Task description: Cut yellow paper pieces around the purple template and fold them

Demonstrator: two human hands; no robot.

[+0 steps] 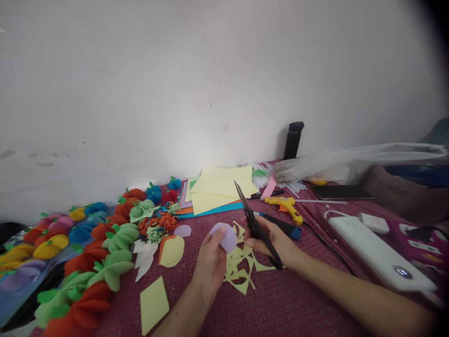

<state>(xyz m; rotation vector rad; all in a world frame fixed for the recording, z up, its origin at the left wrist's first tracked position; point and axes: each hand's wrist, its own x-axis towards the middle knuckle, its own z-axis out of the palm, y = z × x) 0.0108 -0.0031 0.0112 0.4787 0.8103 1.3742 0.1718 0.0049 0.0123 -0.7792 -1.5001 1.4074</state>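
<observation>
While I'm looking on, a yellow card (pixel 155 306) is lying close by, and the left hand (pixel 210 262) is pinching a lilac disc (pixel 229 238) between thumb and fingers, beside yellow offcuts (pixel 237 256) on the cloth (pixel 291 304). The right hand (pixel 275 238) is gripping scissors (pixel 258 228), tips pointing away. Beyond, a glue gun (pixel 288 205) is resting at right, coloured sheets (pixel 224 185) are lying centrally, and a bottle (pixel 292 142) is standing near the wall (pixel 210 84).

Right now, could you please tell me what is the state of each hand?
Left hand: closed, holding a lilac disc between thumb and fingers.
Right hand: closed, holding black-handled scissors.
</observation>
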